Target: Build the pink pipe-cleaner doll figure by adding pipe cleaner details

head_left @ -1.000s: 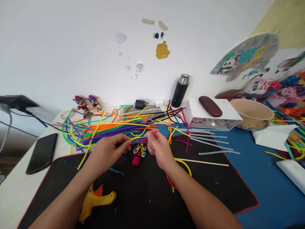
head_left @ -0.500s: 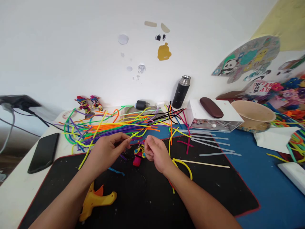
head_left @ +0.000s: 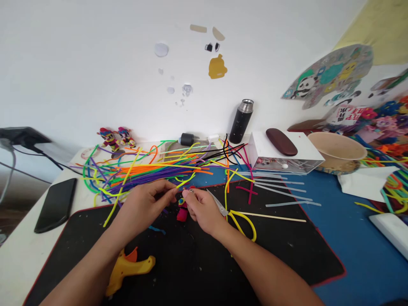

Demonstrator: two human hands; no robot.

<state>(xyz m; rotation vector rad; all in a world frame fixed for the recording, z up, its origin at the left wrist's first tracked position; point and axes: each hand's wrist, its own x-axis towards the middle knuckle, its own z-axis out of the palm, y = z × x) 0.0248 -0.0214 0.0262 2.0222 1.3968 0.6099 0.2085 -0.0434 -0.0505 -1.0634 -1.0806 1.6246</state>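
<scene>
Between finger and thumb, my left hand (head_left: 149, 203) pinches a thin yellow-green stem (head_left: 186, 182) above the black mat. Close beside it on the right, my right hand (head_left: 204, 209) is closed, its fingertips near the stem's lower end; what they grip is too small to make out. Partly hidden by my right hand, a small colourful figure (head_left: 182, 213) with a pink-red base lies on the mat. Yellow-handled scissors (head_left: 247, 222) rest right of my right hand, their blades showing. A yellow glue gun (head_left: 132, 267) lies nearer, below my left forearm.
Many coloured stems (head_left: 153, 170) spread across the back. Behind stand two small figures (head_left: 108, 139), a black bottle (head_left: 241, 122), a white box (head_left: 306, 148) and a beige bowl (head_left: 336, 146). A phone (head_left: 55, 204) lies left, a wooden stick (head_left: 274, 216) right.
My right hand has moved left, close to my left fingertips, and covers more of the small figure. The scissors' blades now show. The view has shifted slightly.
</scene>
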